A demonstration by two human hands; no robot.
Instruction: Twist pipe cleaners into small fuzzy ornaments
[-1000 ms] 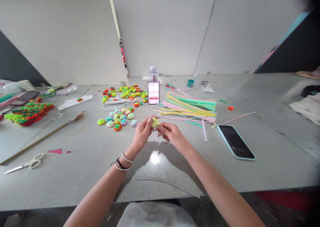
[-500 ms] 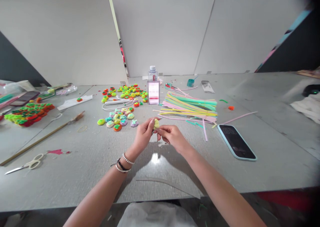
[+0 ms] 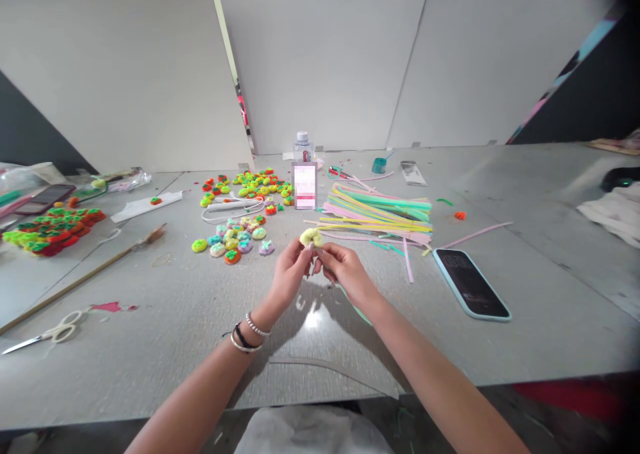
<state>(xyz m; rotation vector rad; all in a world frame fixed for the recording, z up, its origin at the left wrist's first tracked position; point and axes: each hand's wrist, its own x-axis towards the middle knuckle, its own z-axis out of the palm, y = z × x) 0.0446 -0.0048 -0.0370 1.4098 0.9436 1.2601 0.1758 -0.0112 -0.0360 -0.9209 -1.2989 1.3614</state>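
Both hands meet over the middle of the table, fingers pinched on a small pale yellow fuzzy curl (image 3: 311,237). My left hand (image 3: 291,267) grips its left and lower side, thumb on the front. My right hand (image 3: 347,272) has its fingertips closed at the lower right of the curl. A thin green stem (image 3: 356,307) shows below my right hand, running along the wrist. Just beyond, to the right, lies a pile of pastel fuzzy stems (image 3: 380,211). Small pastel flower-like pieces (image 3: 240,236) are grouped left of my left hand.
A bottle (image 3: 303,149) stands behind a blurred box-shaped patch. On the right lies a phone (image 3: 471,285). Scissors (image 3: 63,329) and a wooden stick (image 3: 80,279) are on the left. Red and green pieces (image 3: 55,231) sit far left, with more (image 3: 255,184) at the back.
The yellow piece now shows as a rounded curl above the fingertips, turned and raised slightly. A green stem has come into view below my right hand. The whole view has shifted a little.
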